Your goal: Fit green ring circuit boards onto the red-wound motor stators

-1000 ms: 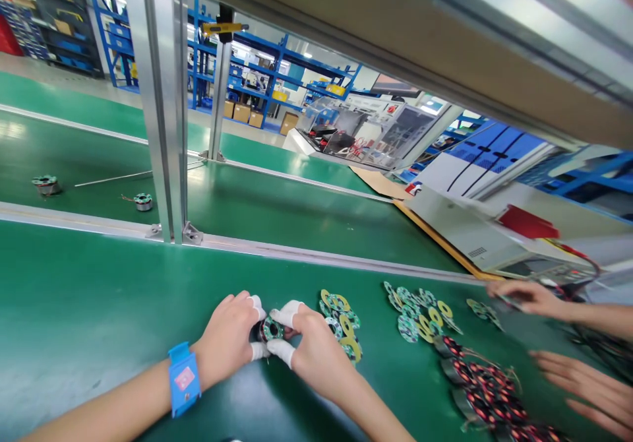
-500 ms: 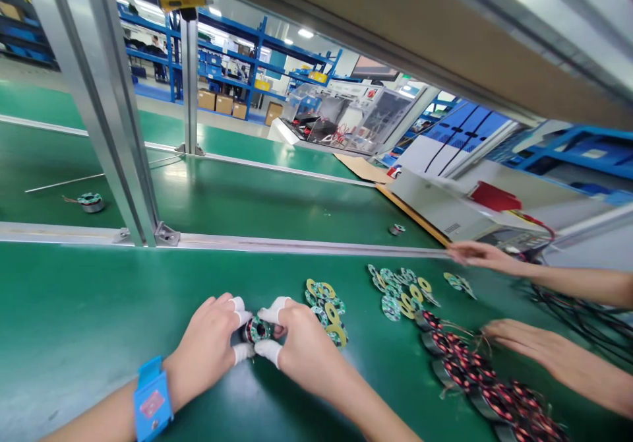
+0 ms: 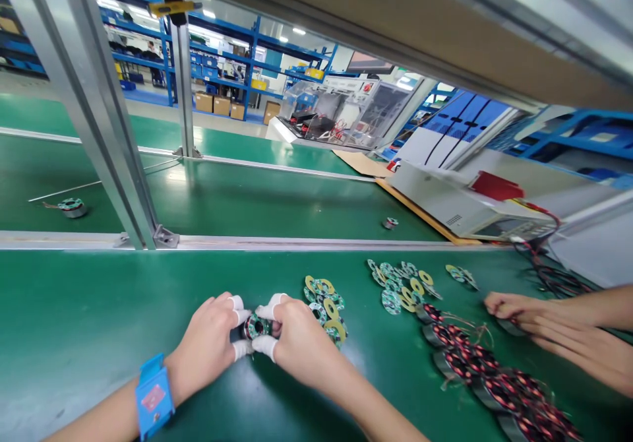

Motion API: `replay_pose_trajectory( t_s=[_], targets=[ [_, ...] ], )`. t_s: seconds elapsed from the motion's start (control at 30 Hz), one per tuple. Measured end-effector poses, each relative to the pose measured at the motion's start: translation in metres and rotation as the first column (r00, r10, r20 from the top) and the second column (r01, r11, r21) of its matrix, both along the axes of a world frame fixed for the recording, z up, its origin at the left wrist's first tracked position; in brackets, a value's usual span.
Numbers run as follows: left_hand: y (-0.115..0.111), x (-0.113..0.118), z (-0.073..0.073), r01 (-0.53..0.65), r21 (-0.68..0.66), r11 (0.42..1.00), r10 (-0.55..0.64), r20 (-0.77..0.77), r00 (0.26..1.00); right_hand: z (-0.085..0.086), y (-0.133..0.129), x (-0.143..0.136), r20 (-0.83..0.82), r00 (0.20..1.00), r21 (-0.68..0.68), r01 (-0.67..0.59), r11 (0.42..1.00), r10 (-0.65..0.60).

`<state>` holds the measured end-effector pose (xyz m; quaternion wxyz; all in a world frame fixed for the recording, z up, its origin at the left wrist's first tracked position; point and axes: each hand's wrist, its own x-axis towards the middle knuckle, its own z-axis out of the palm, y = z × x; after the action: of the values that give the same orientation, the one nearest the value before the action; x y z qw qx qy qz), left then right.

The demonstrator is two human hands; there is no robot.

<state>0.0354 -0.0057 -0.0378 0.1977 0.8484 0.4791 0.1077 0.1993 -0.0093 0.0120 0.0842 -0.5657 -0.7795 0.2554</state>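
A small round motor stator with a green ring board on top [image 3: 256, 327] stands on the green table [image 3: 123, 297], between my two hands. My left hand [image 3: 210, 343], with white finger covers and a blue wristband [image 3: 154, 396], grips its left side between thumb and fingers. From the right, my right hand [image 3: 297, 336], also in white finger covers, pinches the same stator at its edge. Just right of my right hand lies a loose pile of green and yellow ring boards [image 3: 330, 309].
More ring boards [image 3: 392, 301] lie farther right, beside rows of red-wound stators [image 3: 487, 369]. Another person's hands [image 3: 558, 326] are at the right edge. A metal rail [image 3: 297, 244] and post [image 3: 106, 132] stand beyond my hands. Single stators [image 3: 73, 208] sit behind the rail.
The other person's far hand has come down from the rail to beside their other hand, now around a dark part. My hands keep their hold on the stator.
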Motion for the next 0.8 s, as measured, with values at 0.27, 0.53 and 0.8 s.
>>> replay_pose_trajectory(
  t_s=[0.27,0.53,0.8],
  targets=[
    [0.0019,-0.002,0.0,0.011,0.021,1.0,-0.012,0.024,1.0,-0.0006,0.0015,0.0015,-0.091,0.995,0.006,-0.038,0.999,0.039],
    [0.002,-0.0034,-0.0006,0.028,0.014,1.0,-0.029,0.094,0.995,-0.0035,-0.0017,0.0044,-0.12,0.993,-0.022,-0.024,0.999,0.021],
    [0.002,-0.0029,-0.001,0.042,0.025,0.999,-0.044,0.11,0.993,0.0004,-0.0023,-0.001,-0.023,1.0,0.01,0.014,1.0,-0.014]
  ],
)
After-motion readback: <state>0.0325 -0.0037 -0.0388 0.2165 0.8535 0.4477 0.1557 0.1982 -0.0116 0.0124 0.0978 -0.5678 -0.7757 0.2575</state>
